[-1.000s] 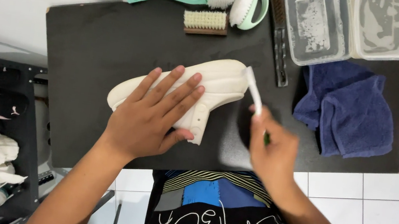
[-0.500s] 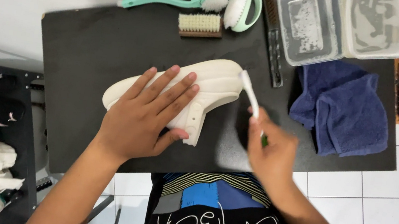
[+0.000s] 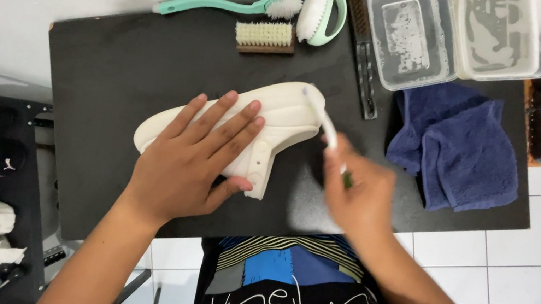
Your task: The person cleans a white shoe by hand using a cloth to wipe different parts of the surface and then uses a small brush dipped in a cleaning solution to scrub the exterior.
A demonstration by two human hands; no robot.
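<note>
I see my left hand [image 3: 194, 162] spread flat and wide over a cream-white shoe [image 3: 276, 113] that lies on its side near the middle of the black worktop [image 3: 105, 63], pinning it down. My right hand [image 3: 360, 197] is closed around a thin white brush [image 3: 319, 113], its head touching the shoe's toe end. I judge the scrubbing to be underway: the shoe looks pale and fairly clean where it shows, but the part under my palm is hidden, so I cannot tell how much is left. Along the far edge lie a mint long-handled brush [image 3: 221, 3], a wooden bristle brush [image 3: 264, 35], a rounded mint-and-white brush [image 3: 324, 10] and a dark narrow brush [image 3: 364, 52]. Two clear plastic tubs [image 3: 410, 30] sit just beside a crumpled blue towel [image 3: 460, 148], close to my right hand's elbow room.
</note>
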